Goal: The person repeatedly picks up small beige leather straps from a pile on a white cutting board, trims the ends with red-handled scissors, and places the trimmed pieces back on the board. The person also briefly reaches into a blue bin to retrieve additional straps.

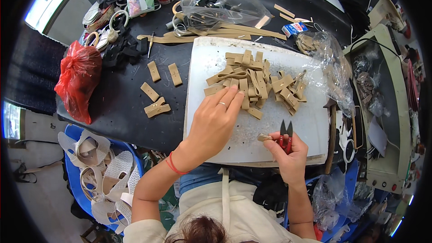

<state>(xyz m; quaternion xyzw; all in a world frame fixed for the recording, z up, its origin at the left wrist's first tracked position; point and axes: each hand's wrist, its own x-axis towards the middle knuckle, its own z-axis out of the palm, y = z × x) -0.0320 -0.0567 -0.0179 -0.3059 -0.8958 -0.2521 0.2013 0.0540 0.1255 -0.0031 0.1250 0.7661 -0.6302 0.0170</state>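
A heap of tan strap pieces [252,78], some folded into loops, lies on a white work board [209,139]. My left hand [213,117] rests on the near-left edge of this heap, fingers stretched out, fingertips touching a strap; its thumb is hidden. Near the board's front edge, my right hand [290,155] is closed around thread snips [285,141] with red handles, their dark blades pointing away from me and parted. Between that hand's thumb and forefinger sits a small metallic piece, apparently a buckle [264,137].
Several tan pieces [153,71] lie left of the board on the black table [121,121]. A red plastic bag [80,76] stands at the left edge, above a blue basket [74,189] of pale shoe uppers. Long tan strips [175,38], clear plastic bags [225,0] and a grey machine [382,108] surround the board.
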